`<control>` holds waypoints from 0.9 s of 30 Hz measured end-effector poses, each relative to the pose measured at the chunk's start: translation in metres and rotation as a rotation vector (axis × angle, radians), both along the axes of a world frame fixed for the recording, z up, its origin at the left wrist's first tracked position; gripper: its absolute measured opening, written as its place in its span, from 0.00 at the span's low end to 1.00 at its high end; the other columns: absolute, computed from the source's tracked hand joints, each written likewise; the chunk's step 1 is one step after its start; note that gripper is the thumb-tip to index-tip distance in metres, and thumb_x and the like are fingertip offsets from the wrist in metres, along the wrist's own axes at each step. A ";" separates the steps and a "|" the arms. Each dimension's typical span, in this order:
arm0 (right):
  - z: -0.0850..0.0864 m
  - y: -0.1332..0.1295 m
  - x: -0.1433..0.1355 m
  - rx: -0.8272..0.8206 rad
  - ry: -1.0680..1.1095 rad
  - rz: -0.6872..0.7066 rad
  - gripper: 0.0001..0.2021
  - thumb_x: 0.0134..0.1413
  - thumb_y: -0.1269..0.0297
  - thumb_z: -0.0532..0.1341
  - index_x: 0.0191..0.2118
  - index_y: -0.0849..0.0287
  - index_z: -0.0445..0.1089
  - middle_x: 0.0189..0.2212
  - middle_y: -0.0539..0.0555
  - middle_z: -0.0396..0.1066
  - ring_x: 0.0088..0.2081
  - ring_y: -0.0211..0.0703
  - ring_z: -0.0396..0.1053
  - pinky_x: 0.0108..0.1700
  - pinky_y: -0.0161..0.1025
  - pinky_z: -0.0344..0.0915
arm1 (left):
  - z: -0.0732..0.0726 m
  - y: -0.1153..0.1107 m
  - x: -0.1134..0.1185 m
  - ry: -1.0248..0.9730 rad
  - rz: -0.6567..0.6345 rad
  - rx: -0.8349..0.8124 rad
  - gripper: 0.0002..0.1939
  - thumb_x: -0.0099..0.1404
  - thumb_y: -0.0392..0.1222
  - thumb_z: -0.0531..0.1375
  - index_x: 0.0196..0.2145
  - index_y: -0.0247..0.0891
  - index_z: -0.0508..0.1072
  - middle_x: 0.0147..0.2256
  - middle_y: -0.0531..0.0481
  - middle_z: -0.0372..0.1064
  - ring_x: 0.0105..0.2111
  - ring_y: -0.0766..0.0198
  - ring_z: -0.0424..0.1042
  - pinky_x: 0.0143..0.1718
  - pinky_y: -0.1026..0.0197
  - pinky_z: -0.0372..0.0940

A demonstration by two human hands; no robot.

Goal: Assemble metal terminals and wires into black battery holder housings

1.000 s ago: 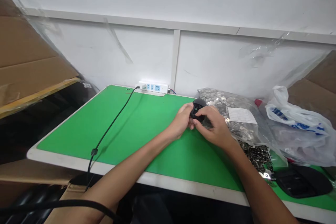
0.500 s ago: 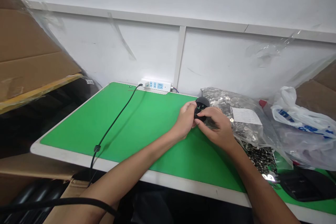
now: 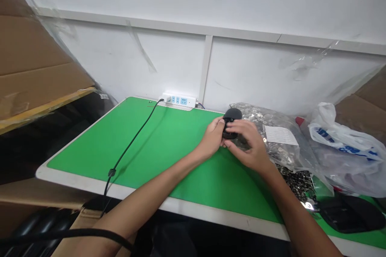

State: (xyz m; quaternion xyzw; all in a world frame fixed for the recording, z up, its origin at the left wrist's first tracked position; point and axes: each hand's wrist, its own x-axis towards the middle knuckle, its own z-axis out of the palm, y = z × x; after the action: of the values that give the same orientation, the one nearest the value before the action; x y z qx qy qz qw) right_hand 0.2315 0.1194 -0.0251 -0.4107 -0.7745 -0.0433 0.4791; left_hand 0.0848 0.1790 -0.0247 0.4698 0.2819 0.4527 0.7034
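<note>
A black rounded plastic piece [image 3: 232, 114], with a domed top and a recessed face, is held above the right part of the green tabletop. My left hand [image 3: 214, 136] is closed around its left side, thumb resting along the edge. Over the piece's face are the fingers of my right hand [image 3: 249, 140], with the thumb spread apart below them near the lower edge. Whether the right fingertips press on the face or hold something small cannot be made out. Behind that hand lies a clear plastic bag [image 3: 253, 112] full of small metal parts.
A white power strip [image 3: 181, 100] with a plugged-in black cable [image 3: 129, 144] stands by the wall. Loose metal parts [image 3: 297, 184], a white carrier bag [image 3: 346, 140] and a black flat plastic item [image 3: 351, 213] lie at the right. Cardboard [image 3: 36, 52] rises at the left.
My right fingers have moved up and apart from the thumb, which stays near the piece's lower edge. My left hand keeps its hold, and the piece looks slightly turned.
</note>
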 end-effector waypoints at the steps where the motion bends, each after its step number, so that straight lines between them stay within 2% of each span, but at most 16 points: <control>1: 0.000 0.001 0.003 -0.004 0.091 -0.033 0.20 0.63 0.57 0.68 0.60 0.48 0.70 0.60 0.59 0.74 0.63 0.58 0.69 0.66 0.61 0.62 | 0.003 -0.001 -0.001 -0.026 -0.051 -0.006 0.15 0.73 0.50 0.58 0.49 0.36 0.69 0.22 0.58 0.64 0.15 0.70 0.59 0.17 0.67 0.56; 3: 0.000 0.004 0.011 -0.008 0.300 -0.109 0.29 0.66 0.49 0.64 0.68 0.48 0.63 0.70 0.62 0.63 0.71 0.62 0.60 0.69 0.65 0.59 | 0.008 -0.004 -0.003 -0.065 -0.193 -0.027 0.18 0.70 0.55 0.61 0.46 0.37 0.68 0.22 0.56 0.66 0.16 0.68 0.63 0.19 0.66 0.61; 4: 0.001 0.005 0.015 -0.006 0.383 -0.131 0.31 0.67 0.47 0.62 0.70 0.49 0.61 0.71 0.62 0.60 0.72 0.62 0.58 0.69 0.64 0.59 | 0.009 -0.007 -0.004 -0.071 -0.285 -0.040 0.20 0.69 0.58 0.62 0.44 0.37 0.67 0.22 0.55 0.68 0.17 0.67 0.65 0.20 0.66 0.63; 5: 0.003 0.005 0.019 -0.006 0.431 -0.135 0.30 0.68 0.46 0.61 0.70 0.49 0.62 0.70 0.62 0.63 0.71 0.61 0.61 0.67 0.62 0.62 | 0.009 -0.011 -0.004 -0.067 -0.380 -0.050 0.22 0.67 0.60 0.63 0.42 0.38 0.66 0.22 0.53 0.70 0.17 0.67 0.65 0.21 0.65 0.64; 6: 0.005 0.005 0.022 -0.012 0.439 -0.127 0.27 0.68 0.45 0.59 0.66 0.50 0.67 0.66 0.61 0.68 0.67 0.60 0.66 0.65 0.59 0.65 | 0.008 -0.014 -0.003 -0.055 -0.460 -0.056 0.24 0.66 0.63 0.63 0.41 0.38 0.65 0.23 0.52 0.71 0.17 0.67 0.65 0.22 0.64 0.66; 8: 0.008 0.004 0.025 -0.041 0.391 -0.110 0.21 0.70 0.44 0.56 0.51 0.53 0.77 0.49 0.58 0.79 0.52 0.55 0.76 0.55 0.53 0.70 | 0.006 -0.021 -0.002 0.007 -0.535 -0.051 0.28 0.65 0.69 0.61 0.38 0.39 0.65 0.23 0.51 0.71 0.17 0.67 0.65 0.24 0.62 0.66; 9: 0.009 0.003 0.024 -0.056 0.372 -0.114 0.23 0.72 0.43 0.54 0.42 0.53 0.78 0.41 0.56 0.80 0.45 0.52 0.77 0.49 0.50 0.70 | 0.005 -0.023 -0.002 0.067 -0.504 -0.023 0.30 0.66 0.72 0.58 0.36 0.39 0.65 0.22 0.52 0.70 0.18 0.66 0.64 0.24 0.62 0.64; 10: 0.010 0.002 0.022 -0.073 0.377 -0.127 0.26 0.73 0.42 0.51 0.36 0.54 0.78 0.35 0.55 0.78 0.40 0.50 0.75 0.45 0.48 0.69 | 0.004 -0.025 -0.001 0.141 -0.416 0.041 0.32 0.67 0.75 0.55 0.33 0.40 0.65 0.21 0.52 0.68 0.18 0.66 0.63 0.25 0.62 0.62; 13: 0.004 0.002 0.005 -0.166 0.551 -0.138 0.31 0.72 0.38 0.47 0.32 0.54 0.75 0.29 0.53 0.75 0.34 0.47 0.72 0.39 0.46 0.67 | 0.004 -0.028 -0.003 0.324 0.030 0.389 0.35 0.71 0.75 0.50 0.24 0.41 0.61 0.20 0.54 0.58 0.23 0.65 0.58 0.28 0.60 0.55; 15: -0.003 0.004 -0.012 -0.272 0.711 -0.051 0.33 0.71 0.35 0.45 0.32 0.54 0.75 0.28 0.53 0.74 0.32 0.47 0.71 0.36 0.45 0.67 | 0.007 -0.030 -0.006 0.261 0.285 0.574 0.34 0.74 0.72 0.49 0.23 0.41 0.60 0.23 0.53 0.56 0.26 0.64 0.56 0.31 0.59 0.53; 16: -0.007 0.005 -0.021 -0.315 0.790 0.000 0.34 0.70 0.34 0.44 0.31 0.54 0.75 0.27 0.53 0.74 0.31 0.47 0.70 0.35 0.44 0.67 | 0.008 -0.031 -0.007 0.173 0.353 0.627 0.34 0.75 0.71 0.48 0.24 0.41 0.60 0.24 0.53 0.57 0.27 0.63 0.57 0.32 0.58 0.54; 18: -0.014 0.006 -0.038 -0.374 0.905 0.080 0.34 0.69 0.33 0.44 0.29 0.53 0.73 0.25 0.53 0.73 0.30 0.47 0.70 0.34 0.44 0.67 | 0.011 -0.034 -0.009 -0.024 0.397 0.684 0.33 0.77 0.69 0.46 0.24 0.41 0.62 0.26 0.51 0.59 0.28 0.62 0.58 0.34 0.57 0.56; 20: -0.020 0.006 -0.052 -0.395 0.961 0.120 0.33 0.68 0.33 0.44 0.27 0.53 0.70 0.25 0.53 0.72 0.31 0.48 0.70 0.35 0.45 0.68 | 0.013 -0.037 -0.010 -0.134 0.368 0.691 0.34 0.77 0.69 0.45 0.24 0.42 0.63 0.25 0.50 0.60 0.28 0.61 0.60 0.34 0.56 0.57; 24: -0.030 0.003 -0.069 -0.416 0.974 0.158 0.31 0.69 0.34 0.44 0.25 0.52 0.63 0.25 0.53 0.69 0.32 0.48 0.67 0.38 0.45 0.67 | 0.016 -0.041 -0.012 -0.135 0.286 0.605 0.37 0.75 0.73 0.45 0.21 0.42 0.63 0.21 0.50 0.59 0.25 0.61 0.59 0.31 0.57 0.58; 27: -0.034 0.001 -0.074 -0.430 0.999 0.168 0.30 0.70 0.35 0.44 0.25 0.51 0.62 0.26 0.53 0.68 0.33 0.48 0.66 0.38 0.46 0.67 | 0.016 -0.043 -0.012 -0.161 0.264 0.612 0.38 0.75 0.72 0.44 0.19 0.41 0.61 0.19 0.50 0.59 0.23 0.62 0.60 0.29 0.57 0.58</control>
State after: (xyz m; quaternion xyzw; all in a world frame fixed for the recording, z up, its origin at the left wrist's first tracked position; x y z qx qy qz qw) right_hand 0.1579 0.1208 -0.0595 -0.4068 -0.4745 0.3544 0.6955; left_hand 0.0732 0.1358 -0.0082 0.5811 0.1349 0.6392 0.4853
